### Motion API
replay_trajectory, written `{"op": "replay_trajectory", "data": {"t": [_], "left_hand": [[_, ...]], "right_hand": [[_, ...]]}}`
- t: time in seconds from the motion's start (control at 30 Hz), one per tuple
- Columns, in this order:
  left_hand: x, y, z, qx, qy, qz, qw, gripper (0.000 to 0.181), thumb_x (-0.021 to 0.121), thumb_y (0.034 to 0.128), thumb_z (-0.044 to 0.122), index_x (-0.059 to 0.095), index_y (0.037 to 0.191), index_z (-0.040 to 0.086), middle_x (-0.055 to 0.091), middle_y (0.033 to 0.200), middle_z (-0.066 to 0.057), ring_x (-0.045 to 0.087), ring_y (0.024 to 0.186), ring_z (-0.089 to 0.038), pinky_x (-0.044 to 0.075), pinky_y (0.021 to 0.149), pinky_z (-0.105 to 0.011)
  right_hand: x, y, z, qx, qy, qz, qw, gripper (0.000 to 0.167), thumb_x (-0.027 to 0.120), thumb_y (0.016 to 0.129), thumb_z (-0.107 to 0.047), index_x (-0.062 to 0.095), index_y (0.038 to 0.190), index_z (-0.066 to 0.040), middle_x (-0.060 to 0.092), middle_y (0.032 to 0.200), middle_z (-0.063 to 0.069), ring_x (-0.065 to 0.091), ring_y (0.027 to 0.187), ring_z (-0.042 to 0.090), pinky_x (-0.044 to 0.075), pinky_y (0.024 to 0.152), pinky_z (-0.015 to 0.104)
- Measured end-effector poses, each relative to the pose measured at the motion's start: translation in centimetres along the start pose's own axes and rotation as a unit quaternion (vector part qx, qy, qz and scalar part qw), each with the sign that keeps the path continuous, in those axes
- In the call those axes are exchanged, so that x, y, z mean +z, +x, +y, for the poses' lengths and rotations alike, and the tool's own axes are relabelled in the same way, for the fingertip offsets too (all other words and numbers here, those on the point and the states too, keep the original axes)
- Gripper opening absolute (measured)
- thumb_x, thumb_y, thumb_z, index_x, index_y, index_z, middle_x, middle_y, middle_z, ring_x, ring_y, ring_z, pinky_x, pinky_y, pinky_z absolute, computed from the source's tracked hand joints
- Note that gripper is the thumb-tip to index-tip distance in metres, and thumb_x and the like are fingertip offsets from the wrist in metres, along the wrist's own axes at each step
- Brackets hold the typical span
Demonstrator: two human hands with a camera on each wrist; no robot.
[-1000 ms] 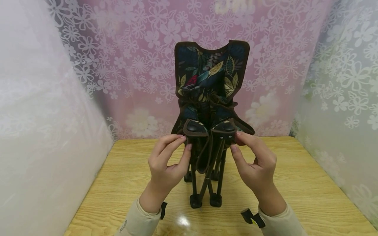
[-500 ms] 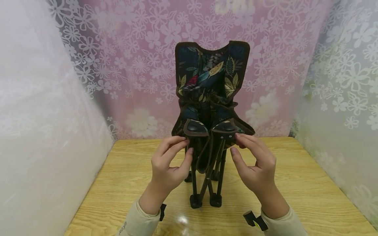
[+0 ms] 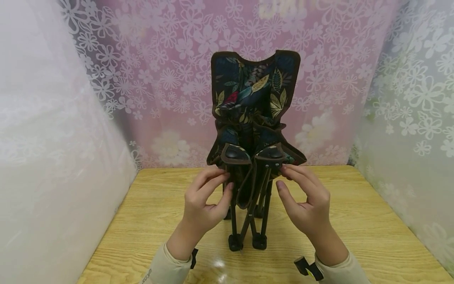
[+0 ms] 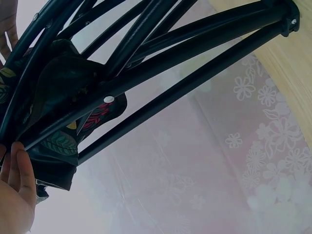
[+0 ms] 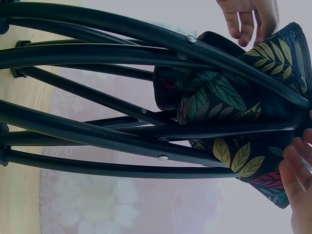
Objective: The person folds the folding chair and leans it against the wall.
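A folding chair point(image 3: 256, 85) with dark leaf-print fabric stands upright, partly folded, its backrest towards the far wall. Its black tube legs point(image 4: 161, 66) run close together and cross. My left hand point(image 3: 203, 201) is at the near left front corner, fingertips touching around the leg top just under the fabric, thumb slightly apart. My right hand point(image 3: 308, 201) is at the right front corner, its fingertips against the fabric edge and its thumb free. In the right wrist view the right fingers point(image 5: 296, 168) lie loosely beside the seat corner. Parts of the fingertips are hidden behind the fabric.
The chair's feet point(image 3: 235, 241) rest on a wood-grain table point(image 3: 159, 221). Behind rises a pink flower-print curtain point(image 3: 170, 71), with pale translucent sheets at left and right. Black straps sit on both wrists.
Both hands have slid slightly down from the front seat corners, and their fingers have loosened. The thumbs sit lower. The chair keeps its shape and place.
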State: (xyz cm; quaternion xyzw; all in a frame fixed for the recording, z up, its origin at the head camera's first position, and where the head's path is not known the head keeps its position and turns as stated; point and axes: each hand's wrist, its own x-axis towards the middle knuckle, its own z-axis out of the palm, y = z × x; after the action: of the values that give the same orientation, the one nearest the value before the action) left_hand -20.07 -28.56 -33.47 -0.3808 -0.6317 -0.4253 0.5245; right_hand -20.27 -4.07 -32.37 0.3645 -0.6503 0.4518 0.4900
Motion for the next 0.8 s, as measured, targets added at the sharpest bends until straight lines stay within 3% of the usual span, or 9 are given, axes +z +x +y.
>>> {"op": "replay_trajectory", "data": {"t": [0.37,0.8], "left_hand": [[-0.2,-0.8,0.0,-0.014,0.017,-0.015,0.9996,0.015,0.077,0.0871,-0.004,0.079,0.102,-0.004,0.073,0.106,-0.019,0.074,0.094,-0.029,0.064,0.078,-0.034],[-0.2,-1.7,-0.1,-0.018,0.019,-0.034,0.9991,0.015,0.076,0.0893,-0.003,0.079,0.104,-0.003,0.072,0.106,-0.018,0.074,0.093,-0.029,0.065,0.080,-0.034]], "right_hand": [[0.1,-0.5,0.2,-0.003,0.002,-0.027,0.9996,0.030,0.074,0.100,-0.018,0.078,0.105,0.011,0.076,0.106,0.027,0.072,0.103,0.011,0.056,0.097,0.015],[0.0,-1.7,0.5,-0.001,0.010,-0.040,0.9991,0.027,0.074,0.100,-0.017,0.078,0.106,0.009,0.076,0.108,0.027,0.075,0.102,0.017,0.057,0.094,0.015]]}}
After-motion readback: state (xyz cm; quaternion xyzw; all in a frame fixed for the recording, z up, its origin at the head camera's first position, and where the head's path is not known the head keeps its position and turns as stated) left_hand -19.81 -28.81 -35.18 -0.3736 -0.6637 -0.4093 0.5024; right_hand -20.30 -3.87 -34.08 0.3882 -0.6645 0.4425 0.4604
